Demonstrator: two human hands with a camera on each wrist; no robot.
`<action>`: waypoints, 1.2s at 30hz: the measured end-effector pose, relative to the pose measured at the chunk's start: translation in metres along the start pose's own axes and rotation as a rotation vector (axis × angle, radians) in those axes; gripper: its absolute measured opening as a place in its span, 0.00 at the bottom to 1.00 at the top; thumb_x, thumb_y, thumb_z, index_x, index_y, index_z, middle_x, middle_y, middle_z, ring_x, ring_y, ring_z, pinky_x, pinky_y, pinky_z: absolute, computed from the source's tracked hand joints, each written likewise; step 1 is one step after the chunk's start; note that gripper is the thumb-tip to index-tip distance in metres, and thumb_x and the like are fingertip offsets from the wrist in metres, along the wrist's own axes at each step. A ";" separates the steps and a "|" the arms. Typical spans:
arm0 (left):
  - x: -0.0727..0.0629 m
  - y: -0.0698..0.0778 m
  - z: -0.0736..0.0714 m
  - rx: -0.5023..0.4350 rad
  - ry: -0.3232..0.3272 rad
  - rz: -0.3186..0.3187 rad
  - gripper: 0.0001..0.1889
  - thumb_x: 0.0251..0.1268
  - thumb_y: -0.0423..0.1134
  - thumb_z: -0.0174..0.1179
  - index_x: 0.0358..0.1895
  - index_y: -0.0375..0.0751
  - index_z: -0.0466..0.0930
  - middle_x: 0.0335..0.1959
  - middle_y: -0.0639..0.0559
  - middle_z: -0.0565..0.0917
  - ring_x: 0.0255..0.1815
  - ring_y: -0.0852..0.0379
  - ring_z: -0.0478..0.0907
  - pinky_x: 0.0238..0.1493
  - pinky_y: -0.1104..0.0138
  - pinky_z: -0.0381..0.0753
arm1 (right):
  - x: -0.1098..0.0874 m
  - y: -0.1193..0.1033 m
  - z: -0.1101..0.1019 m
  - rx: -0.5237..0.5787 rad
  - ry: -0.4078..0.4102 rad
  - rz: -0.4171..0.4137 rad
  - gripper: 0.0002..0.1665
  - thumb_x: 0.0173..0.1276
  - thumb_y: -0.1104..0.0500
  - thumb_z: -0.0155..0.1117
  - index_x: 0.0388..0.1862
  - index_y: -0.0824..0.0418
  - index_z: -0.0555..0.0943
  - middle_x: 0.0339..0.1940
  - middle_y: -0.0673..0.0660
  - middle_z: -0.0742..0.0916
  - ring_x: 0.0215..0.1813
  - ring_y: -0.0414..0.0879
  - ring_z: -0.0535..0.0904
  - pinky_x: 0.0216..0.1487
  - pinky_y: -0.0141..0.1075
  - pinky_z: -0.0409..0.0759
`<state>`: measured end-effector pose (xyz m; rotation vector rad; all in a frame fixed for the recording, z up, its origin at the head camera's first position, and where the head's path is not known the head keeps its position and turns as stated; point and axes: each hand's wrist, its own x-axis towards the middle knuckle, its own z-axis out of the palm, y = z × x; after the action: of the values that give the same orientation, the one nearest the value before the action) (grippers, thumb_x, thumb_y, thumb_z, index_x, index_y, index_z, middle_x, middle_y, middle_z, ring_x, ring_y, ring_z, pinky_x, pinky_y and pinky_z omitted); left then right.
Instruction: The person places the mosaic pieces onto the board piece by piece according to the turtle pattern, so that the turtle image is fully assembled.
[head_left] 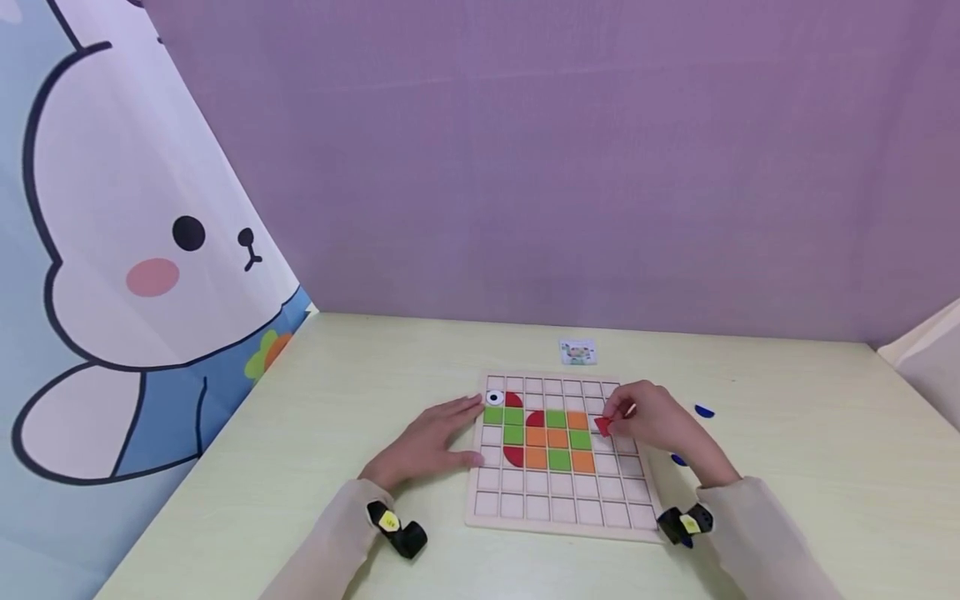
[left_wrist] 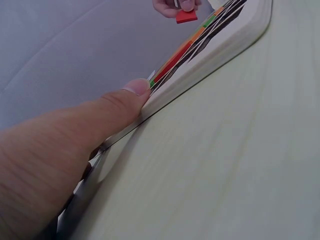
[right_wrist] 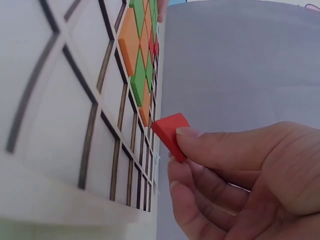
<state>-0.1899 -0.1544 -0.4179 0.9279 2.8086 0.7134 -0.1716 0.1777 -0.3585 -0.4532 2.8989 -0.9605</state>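
A wooden grid board (head_left: 551,480) lies on the table with green, orange and red tiles and a round eye tile (head_left: 494,397) set in its squares. My right hand (head_left: 656,419) pinches a small red tile (right_wrist: 169,125) between thumb and fingertips, just above the board's right part. That tile is tilted and apart from the grid in the right wrist view. At the board's left edge, my left hand (head_left: 429,443) lies with its fingers extended. The left thumb (left_wrist: 120,105) touches the board's rim.
Blue half-round pieces (head_left: 704,411) lie on the table right of the board, some partly hidden by the right arm. A small printed card (head_left: 578,352) lies behind the board. A purple cloth wall (head_left: 525,167) stands at the back, and a cartoon-printed sheet (head_left: 112,208) at the left.
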 end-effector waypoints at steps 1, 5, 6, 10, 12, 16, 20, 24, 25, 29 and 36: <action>0.000 0.000 0.000 0.001 0.000 -0.001 0.42 0.59 0.63 0.58 0.74 0.49 0.56 0.76 0.55 0.56 0.77 0.48 0.50 0.74 0.48 0.52 | 0.001 0.001 0.000 0.003 -0.001 -0.001 0.05 0.56 0.70 0.68 0.30 0.62 0.82 0.28 0.53 0.82 0.32 0.45 0.73 0.31 0.32 0.73; 0.000 -0.001 0.001 0.004 0.000 0.001 0.42 0.59 0.64 0.58 0.74 0.50 0.56 0.76 0.56 0.56 0.78 0.49 0.50 0.74 0.48 0.53 | 0.007 0.003 0.002 0.011 -0.002 0.012 0.04 0.56 0.70 0.67 0.30 0.64 0.82 0.28 0.54 0.82 0.32 0.45 0.72 0.33 0.34 0.72; 0.000 -0.001 0.001 0.004 0.000 0.002 0.43 0.59 0.64 0.58 0.74 0.50 0.56 0.76 0.56 0.56 0.78 0.49 0.50 0.74 0.48 0.53 | 0.008 0.004 0.003 0.013 -0.003 0.016 0.04 0.56 0.70 0.67 0.31 0.64 0.82 0.28 0.54 0.82 0.32 0.45 0.72 0.33 0.34 0.72; 0.001 -0.001 0.001 0.003 -0.001 0.003 0.42 0.59 0.64 0.57 0.74 0.51 0.56 0.76 0.56 0.56 0.78 0.49 0.50 0.74 0.48 0.52 | 0.013 0.007 0.005 0.018 -0.006 0.046 0.04 0.56 0.70 0.65 0.31 0.64 0.82 0.28 0.54 0.82 0.32 0.45 0.72 0.32 0.34 0.72; 0.001 0.000 0.001 0.005 -0.001 0.001 0.42 0.59 0.64 0.57 0.74 0.51 0.56 0.76 0.56 0.56 0.78 0.49 0.50 0.74 0.48 0.52 | 0.015 0.008 0.007 0.025 -0.009 0.068 0.04 0.57 0.70 0.65 0.32 0.65 0.82 0.28 0.54 0.82 0.31 0.45 0.73 0.32 0.34 0.72; 0.001 0.000 0.001 0.008 -0.002 -0.005 0.42 0.59 0.63 0.58 0.74 0.51 0.56 0.76 0.56 0.56 0.78 0.49 0.50 0.74 0.48 0.52 | 0.017 0.009 0.009 0.034 -0.015 0.097 0.04 0.57 0.70 0.64 0.33 0.65 0.82 0.28 0.55 0.82 0.32 0.46 0.72 0.32 0.33 0.72; 0.002 -0.001 0.002 0.012 -0.001 -0.004 0.42 0.59 0.64 0.57 0.74 0.50 0.56 0.76 0.56 0.55 0.78 0.49 0.50 0.74 0.48 0.52 | 0.018 0.010 0.010 0.038 -0.023 0.112 0.04 0.58 0.69 0.64 0.33 0.66 0.82 0.29 0.55 0.82 0.31 0.46 0.73 0.32 0.34 0.74; 0.003 -0.002 0.003 0.012 -0.004 0.000 0.42 0.59 0.64 0.57 0.74 0.50 0.56 0.77 0.56 0.55 0.78 0.49 0.49 0.74 0.48 0.52 | 0.019 0.010 0.012 0.027 -0.029 0.134 0.02 0.58 0.68 0.64 0.32 0.66 0.82 0.28 0.55 0.82 0.31 0.46 0.73 0.32 0.34 0.73; 0.003 -0.002 0.003 0.014 -0.004 0.000 0.42 0.59 0.64 0.57 0.74 0.50 0.56 0.77 0.56 0.55 0.78 0.49 0.49 0.74 0.48 0.52 | 0.019 0.010 0.013 0.022 -0.029 0.140 0.02 0.58 0.68 0.64 0.31 0.66 0.82 0.28 0.55 0.82 0.31 0.46 0.73 0.32 0.34 0.73; 0.003 -0.002 0.003 0.020 -0.006 -0.004 0.43 0.59 0.64 0.57 0.74 0.51 0.55 0.77 0.56 0.55 0.78 0.50 0.49 0.75 0.49 0.52 | 0.021 0.011 0.014 0.004 -0.028 0.148 0.02 0.58 0.67 0.65 0.32 0.66 0.83 0.28 0.55 0.83 0.32 0.46 0.73 0.33 0.34 0.74; 0.003 -0.003 0.003 0.029 -0.004 -0.001 0.43 0.60 0.64 0.57 0.74 0.50 0.55 0.77 0.55 0.55 0.78 0.49 0.49 0.74 0.49 0.52 | 0.022 0.011 0.015 -0.016 -0.007 0.157 0.04 0.58 0.67 0.66 0.32 0.66 0.85 0.30 0.57 0.85 0.33 0.46 0.74 0.35 0.36 0.77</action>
<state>-0.1929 -0.1538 -0.4219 0.9312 2.8229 0.6713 -0.1933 0.1707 -0.3761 -0.2249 2.8859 -0.9106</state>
